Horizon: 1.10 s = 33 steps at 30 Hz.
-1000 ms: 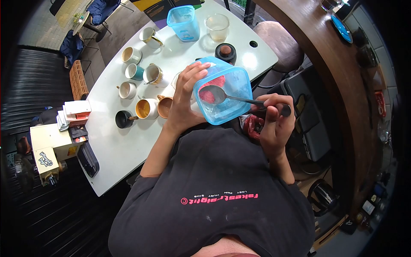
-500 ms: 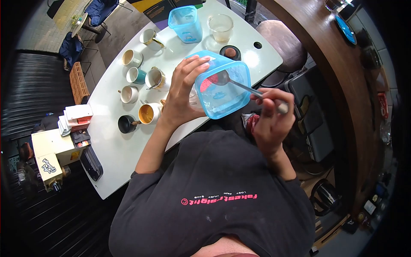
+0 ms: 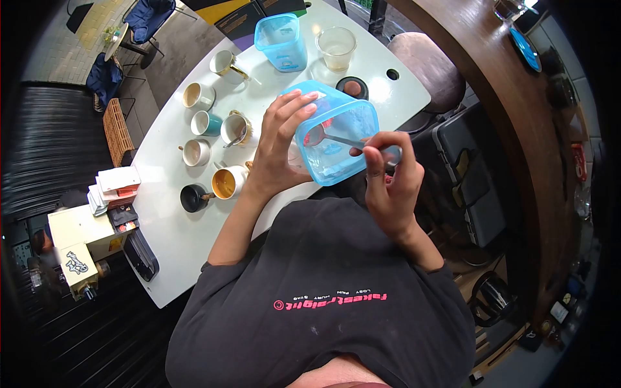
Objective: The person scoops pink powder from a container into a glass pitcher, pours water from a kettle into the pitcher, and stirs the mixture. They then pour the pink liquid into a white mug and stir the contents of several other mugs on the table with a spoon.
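Observation:
My left hand [image 3: 279, 142] grips a translucent blue plastic container [image 3: 346, 161] by its side, tilting its mouth toward me above the table edge. Pink powder [image 3: 326, 123] lies inside against the far wall. Between the thumb and fingers of my right hand [image 3: 396, 184] is the handle of a metal spoon [image 3: 343, 139], its bowl inside the container close to the powder. Just left of my left wrist stand a white mug [image 3: 228, 183] with orange-brown contents and a mug [image 3: 237, 129] with a spoon in it.
Several more cups, among them a teal cup [image 3: 206, 123] and a black cup [image 3: 193, 198], stand on the white table [image 3: 169, 258]. A second blue container [image 3: 282, 42], a clear glass [image 3: 336, 48] and a round black lid [image 3: 352, 88] are farther back.
My right hand has moved left and slightly down, with the spoon's bowl shifting left and lower inside the container. Less pink powder shows. The left hand keeps its hold.

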### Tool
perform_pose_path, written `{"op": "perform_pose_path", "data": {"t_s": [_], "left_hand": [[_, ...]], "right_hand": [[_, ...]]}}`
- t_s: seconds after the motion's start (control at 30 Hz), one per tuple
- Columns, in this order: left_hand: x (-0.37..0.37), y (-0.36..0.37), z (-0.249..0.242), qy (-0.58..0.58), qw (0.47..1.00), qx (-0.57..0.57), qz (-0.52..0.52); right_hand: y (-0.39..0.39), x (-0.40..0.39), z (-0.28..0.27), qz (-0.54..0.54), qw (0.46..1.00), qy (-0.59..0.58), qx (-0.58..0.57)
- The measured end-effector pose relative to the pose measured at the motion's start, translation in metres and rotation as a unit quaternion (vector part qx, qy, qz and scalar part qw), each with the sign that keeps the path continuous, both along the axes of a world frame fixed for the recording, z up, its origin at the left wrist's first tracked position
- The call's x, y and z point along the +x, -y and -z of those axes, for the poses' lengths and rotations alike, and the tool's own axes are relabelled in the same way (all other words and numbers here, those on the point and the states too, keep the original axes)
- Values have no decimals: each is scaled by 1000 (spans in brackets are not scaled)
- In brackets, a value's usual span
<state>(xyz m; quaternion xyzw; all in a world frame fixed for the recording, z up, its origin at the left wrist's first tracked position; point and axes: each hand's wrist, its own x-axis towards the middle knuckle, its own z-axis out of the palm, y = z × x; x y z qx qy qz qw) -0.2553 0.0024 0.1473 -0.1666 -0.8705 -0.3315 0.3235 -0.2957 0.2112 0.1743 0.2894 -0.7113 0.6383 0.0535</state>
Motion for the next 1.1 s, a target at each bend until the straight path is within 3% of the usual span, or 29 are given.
{"op": "perform_pose_path", "data": {"t_s": [0.03,0.3,1.1], "left_hand": [[-1,0,-1,4,1000,-9,-6],[-14,7,-2,7,1000,-20,-14],[-16,31,-3,11,997,-13,-73]], "right_hand": [[1,-1,-1,-5,997,75,-28],[-12,-27,7,-16,970,184,-158],[-4,-39,16,-45,952,241,-183]]}}
